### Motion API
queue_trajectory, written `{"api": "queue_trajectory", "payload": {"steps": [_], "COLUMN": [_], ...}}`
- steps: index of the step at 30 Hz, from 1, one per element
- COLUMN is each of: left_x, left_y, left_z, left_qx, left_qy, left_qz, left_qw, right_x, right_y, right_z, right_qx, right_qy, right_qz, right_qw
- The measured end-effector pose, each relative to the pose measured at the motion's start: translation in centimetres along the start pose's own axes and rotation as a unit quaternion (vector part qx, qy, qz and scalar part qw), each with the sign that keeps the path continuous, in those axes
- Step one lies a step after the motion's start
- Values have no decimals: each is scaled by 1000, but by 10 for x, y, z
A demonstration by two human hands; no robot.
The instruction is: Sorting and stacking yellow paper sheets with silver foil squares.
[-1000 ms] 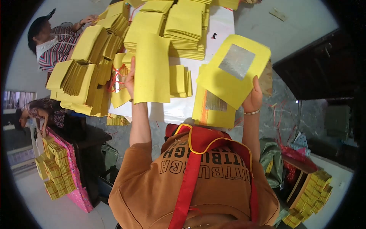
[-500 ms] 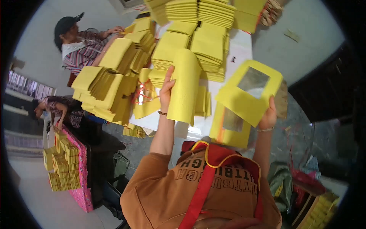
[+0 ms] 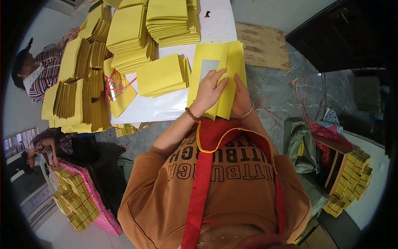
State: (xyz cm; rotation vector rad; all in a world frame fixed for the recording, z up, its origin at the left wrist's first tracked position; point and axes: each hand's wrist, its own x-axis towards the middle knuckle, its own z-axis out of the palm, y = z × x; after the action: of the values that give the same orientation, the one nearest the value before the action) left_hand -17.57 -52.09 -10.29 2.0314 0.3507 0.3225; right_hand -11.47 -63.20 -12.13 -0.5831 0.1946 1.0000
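Note:
At the table's near edge, right in front of me, lies a yellow paper piece with a clear window (image 3: 200, 58). On top of it is a curled yellow paper sheet (image 3: 235, 62), its left side folded over. My left hand (image 3: 210, 89) pinches that folded edge between thumb and fingers. My right hand (image 3: 241, 99) grips the sheet's right side near the bottom, thumb on top; its other fingers are mostly hidden. Just left of them rests a small stack of folded yellow paper (image 3: 161, 75).
Tall yellow stacks (image 3: 168, 20) fill the white table's (image 3: 163, 108) far and left sides. A yellow piece with red strings (image 3: 120, 89) lies among them. A person (image 3: 43, 68) works at the far left, another (image 3: 52, 145) lower left. A wooden board (image 3: 263, 45) lies beyond the right edge.
My hands came together from apart, bringing the curled sheet over the windowed piece. The view shifted, so the stacks now sit farther left.

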Motion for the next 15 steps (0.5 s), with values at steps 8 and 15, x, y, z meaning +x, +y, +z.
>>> {"api": "queue_trajectory", "payload": {"steps": [8,15], "left_x": [-3,-4], "left_y": [-8,-6], "left_z": [2,-10], "left_qx": [-74,-196], "left_qy": [51,51], "left_qz": [13,-40], "left_qw": [996,979], "right_x": [-5,-1], "right_y": [0,4], "right_z": [4,0], "right_qx": [14,31], "right_qy": [6,19], "right_qz": [-7,17], "right_qw": [1000,999]}}
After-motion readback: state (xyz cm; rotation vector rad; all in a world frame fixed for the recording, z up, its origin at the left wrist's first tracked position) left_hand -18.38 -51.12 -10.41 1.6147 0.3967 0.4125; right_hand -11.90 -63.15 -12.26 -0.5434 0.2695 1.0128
